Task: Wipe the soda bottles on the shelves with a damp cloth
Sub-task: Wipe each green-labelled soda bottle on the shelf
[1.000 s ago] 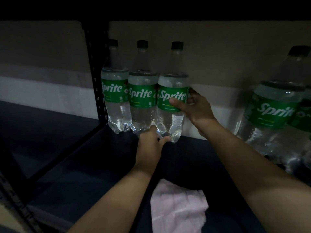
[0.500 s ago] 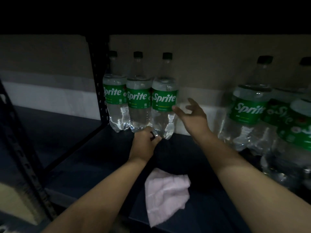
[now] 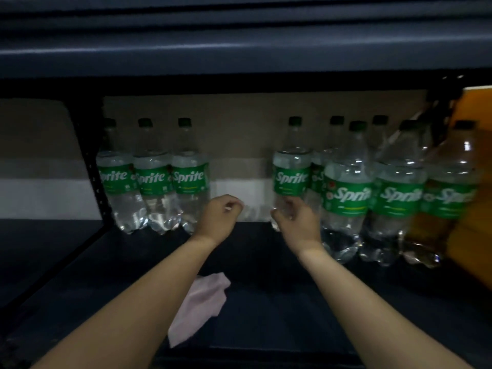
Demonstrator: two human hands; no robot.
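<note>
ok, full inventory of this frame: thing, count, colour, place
Sprite bottles, left group: three, clear with green labels and caps, upright at the shelf's back left.
Sprite bottles, right group: at least six, same colours, crowded at the right; exact count unclear from overlap.
cloth: one, pale pink, crumpled on the shelf front.
shelf: dark, carrying the bottles.
upper shelf: dark, overhead.
orange panel: far right.
left hand: loosely curled, empty, in the gap between groups.
right hand: at the base of the nearest right-group bottle; grip unclear.
</note>
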